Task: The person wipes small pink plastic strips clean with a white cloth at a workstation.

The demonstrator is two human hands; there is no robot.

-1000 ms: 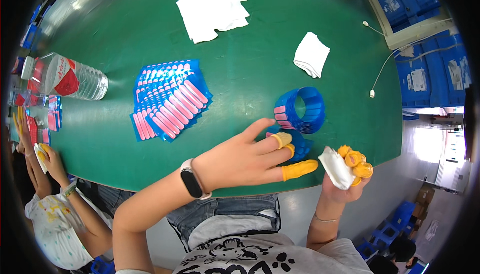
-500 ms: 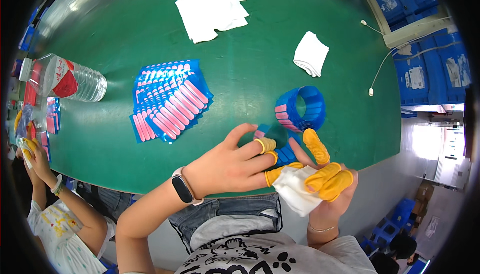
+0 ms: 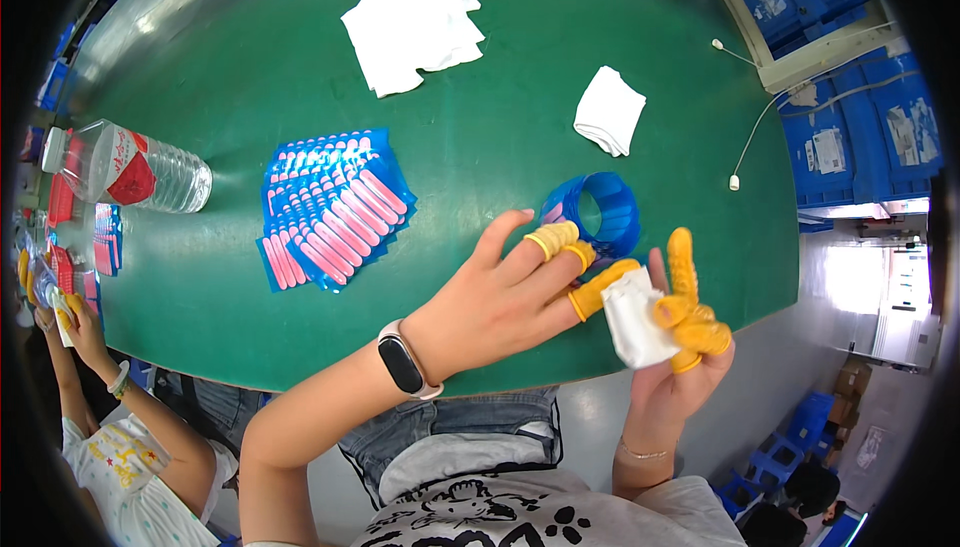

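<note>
My left hand [image 3: 485,297], with yellow finger cots on several fingers, reaches rightward over the green table. Its fingers are spread, two of them against the near side of a ring-shaped roll of blue film [image 3: 612,215]. Another cot-covered finger of this hand touches a folded white cloth [image 3: 634,319]. My right hand [image 3: 690,347], also in yellow finger cots, is closed on that cloth, one finger pointing up. Left of the roll lies a fanned stack of blue sheets with pink strips [image 3: 340,212]. My left fingertips partly hide the roll's near side.
A large white cloth [image 3: 410,32] lies at the back, a smaller folded one [image 3: 610,112] to the right. A clear water bottle [image 3: 150,167] lies on its side at left. Another person's hand [image 3: 85,332] works at far left. Blue crates [image 3: 850,147] stand at right.
Both hands have moved rightward and slightly up, the white cloth staying in my right hand. A piece of blue film seen near my left fingertips is now out of sight.
</note>
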